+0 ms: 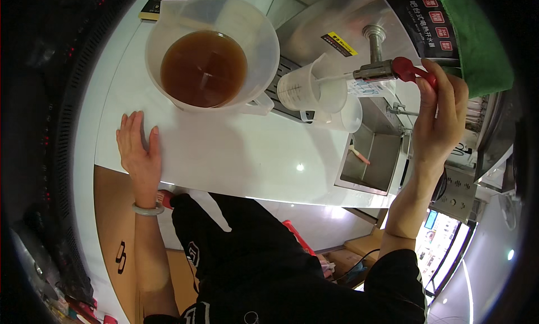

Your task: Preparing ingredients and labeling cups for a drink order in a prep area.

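My right hand grips the red lever handle of a metal tap on a steel water boiler. From the spout a stream of water runs into a clear plastic measuring jug with a printed scale. That jug stands over a slotted drip tray. My left hand rests on the white counter, its fingers apart, holding nothing. Beyond it stands a large translucent plastic pitcher with brown liquid inside.
Another clear plastic container is beside the measuring jug. A steel sink is set into the counter at the right, with a pale-handled tool in it. Green cloth drapes over the boiler. A black vented appliance lines the left.
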`<state>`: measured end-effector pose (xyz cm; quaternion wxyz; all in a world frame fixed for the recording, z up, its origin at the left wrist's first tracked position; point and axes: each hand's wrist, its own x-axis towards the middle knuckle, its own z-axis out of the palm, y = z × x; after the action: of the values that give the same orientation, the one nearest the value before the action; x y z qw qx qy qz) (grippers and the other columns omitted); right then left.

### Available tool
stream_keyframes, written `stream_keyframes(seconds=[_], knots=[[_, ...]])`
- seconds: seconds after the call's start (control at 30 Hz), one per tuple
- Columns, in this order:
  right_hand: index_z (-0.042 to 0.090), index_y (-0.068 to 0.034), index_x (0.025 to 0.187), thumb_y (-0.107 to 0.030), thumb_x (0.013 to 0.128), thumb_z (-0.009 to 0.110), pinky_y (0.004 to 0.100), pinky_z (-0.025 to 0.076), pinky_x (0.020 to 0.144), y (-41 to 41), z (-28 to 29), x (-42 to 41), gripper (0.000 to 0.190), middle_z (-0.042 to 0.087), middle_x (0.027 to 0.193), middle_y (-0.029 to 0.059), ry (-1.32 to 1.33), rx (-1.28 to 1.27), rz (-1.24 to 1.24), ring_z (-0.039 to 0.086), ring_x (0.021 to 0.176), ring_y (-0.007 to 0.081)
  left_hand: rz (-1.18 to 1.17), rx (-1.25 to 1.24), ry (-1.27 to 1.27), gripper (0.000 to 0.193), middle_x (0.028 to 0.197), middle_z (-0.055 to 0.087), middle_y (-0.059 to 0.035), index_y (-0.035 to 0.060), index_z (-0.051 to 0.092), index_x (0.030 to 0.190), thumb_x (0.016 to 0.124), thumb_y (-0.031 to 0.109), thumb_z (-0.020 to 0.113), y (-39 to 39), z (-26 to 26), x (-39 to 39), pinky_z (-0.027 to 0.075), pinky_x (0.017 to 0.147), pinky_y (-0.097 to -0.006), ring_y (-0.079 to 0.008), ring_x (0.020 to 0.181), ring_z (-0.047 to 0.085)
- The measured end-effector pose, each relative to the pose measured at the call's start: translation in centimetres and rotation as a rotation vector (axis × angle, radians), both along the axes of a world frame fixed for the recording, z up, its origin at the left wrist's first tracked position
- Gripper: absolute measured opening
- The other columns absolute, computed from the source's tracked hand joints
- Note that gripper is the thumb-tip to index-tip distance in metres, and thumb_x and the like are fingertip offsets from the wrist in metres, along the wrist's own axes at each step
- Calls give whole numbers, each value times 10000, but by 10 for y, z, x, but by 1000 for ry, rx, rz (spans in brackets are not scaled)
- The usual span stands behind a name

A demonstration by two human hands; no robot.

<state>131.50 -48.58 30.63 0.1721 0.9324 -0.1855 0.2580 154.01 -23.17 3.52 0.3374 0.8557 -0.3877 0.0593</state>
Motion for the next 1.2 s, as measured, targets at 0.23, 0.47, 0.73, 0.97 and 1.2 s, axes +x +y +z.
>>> stream_keyframes(seconds=[0.23,0.47,0.73,0.97,1.2], knots=[[562,-33,1190,-84,837,648,265,452,676,-7,-7,-5,367,556,952,117,-248,-119,-31,551,784,164,-12,-21,1,390,1228,548,-129,76,525,1229,858,167,607,-7,-1,2,287,1053,-490,-338,1219,449],[449,2,1156,-220,777,735,232,399,565,55,-177,-53,525,490,1064,97,-353,997,-372,522,690,137,-18,-72,-21,426,1196,543,-169,22,500,1229,829,118,614,4,3,7,319,1023,-486,-363,1188,461],[561,-125,891,-299,887,549,234,366,642,53,-199,-42,174,551,813,-34,-931,1610,-312,514,752,69,-14,-150,222,445,1263,494,-189,46,490,1246,848,208,604,47,4,-33,362,1014,-427,-349,1204,448],[429,-95,699,-185,904,448,227,312,573,139,-163,-40,225,419,700,-9,-619,1528,-196,374,622,81,238,-169,686,377,1149,575,-155,55,532,1206,877,224,604,223,37,-114,472,874,-337,-283,1002,591],[484,-72,785,-256,931,518,253,346,606,252,-107,74,238,416,731,0,-437,1912,218,392,665,105,576,-1126,1507,482,1058,616,-167,38,428,1286,958,391,420,349,87,-90,516,793,-377,-259,901,634]])
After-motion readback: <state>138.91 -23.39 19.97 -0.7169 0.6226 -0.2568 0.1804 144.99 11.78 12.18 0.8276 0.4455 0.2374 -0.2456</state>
